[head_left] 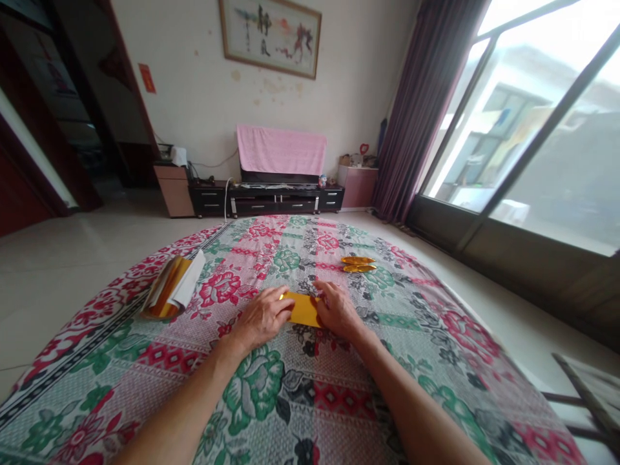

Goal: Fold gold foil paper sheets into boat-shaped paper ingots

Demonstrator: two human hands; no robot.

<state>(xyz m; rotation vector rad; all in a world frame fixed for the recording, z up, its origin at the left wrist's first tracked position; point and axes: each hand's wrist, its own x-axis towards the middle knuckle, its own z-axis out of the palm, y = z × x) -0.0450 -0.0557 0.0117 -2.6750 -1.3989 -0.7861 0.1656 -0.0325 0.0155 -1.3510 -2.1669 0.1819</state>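
Observation:
A rectangular piece of gold paper (303,310) lies on the flowered cloth (261,381) between my two hands. My left hand (264,314) grips its left edge, the thumb on top and the fingers curled at the far corner. At the right edge, my right hand (336,307) holds the paper with bent fingers. Beyond my right hand rest two folded, boat-shaped gold paper pieces (358,264), side by side. Off to the left sits an open packet of gold paper sheets (173,287) with a white sheet sticking out.
The patterned cloth covers a large rounded surface. A low black TV cabinet (276,205) stands by the far wall, bearing a screen under a pink cloth (281,150). On the right are a purple curtain (416,97) and a window. A slatted wooden piece (588,394) is at lower right.

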